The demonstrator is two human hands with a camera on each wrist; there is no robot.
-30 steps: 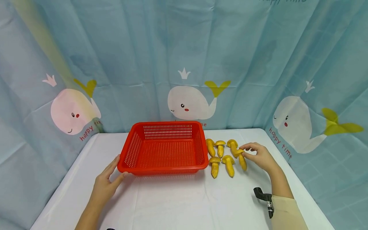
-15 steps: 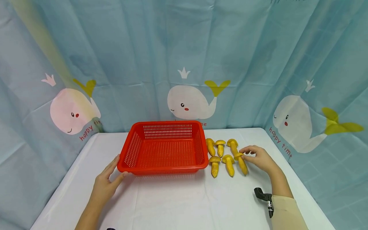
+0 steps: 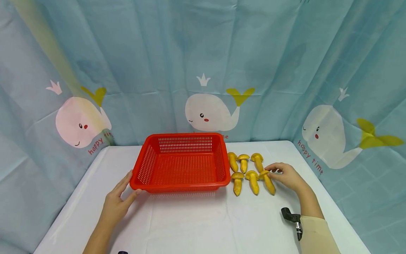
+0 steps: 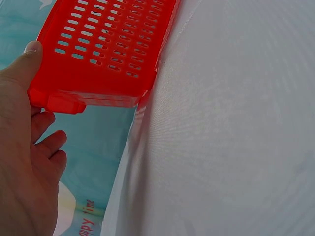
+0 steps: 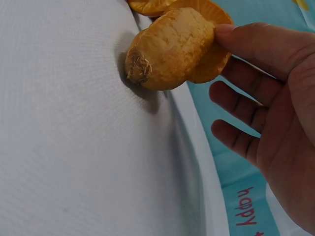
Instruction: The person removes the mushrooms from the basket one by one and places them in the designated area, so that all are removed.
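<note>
A red plastic basket (image 3: pixel 180 186) with slotted walls stands on the white table. My left hand (image 3: pixel 115 204) holds its front left corner; in the left wrist view the thumb (image 4: pixel 33 51) lies on the rim and the other fingers curl beneath. Yellow mushrooms lie right of the basket in two rows of three. At the right end of the front row, my right hand (image 3: pixel 285 174) pinches a mushroom (image 5: pixel 172 49) by its cap, the stem pointing toward me. Its left neighbour (image 3: pixel 253 183) lies close by, and a back-row mushroom (image 3: pixel 258 161) is just behind.
A pale blue curtain (image 3: pixel 142 88) printed with whales surrounds the table's (image 3: pixel 190 222) back and sides. A black wrist device (image 3: pixel 291 217) projects beside the right sleeve (image 3: pixel 314 233). Another dark object (image 3: pixel 122 252) shows at the bottom edge near the left forearm.
The pinched mushroom has come toward me, no longer overlapping the back-row one, and now lines up with the front row. My left hand and the basket have stayed put.
</note>
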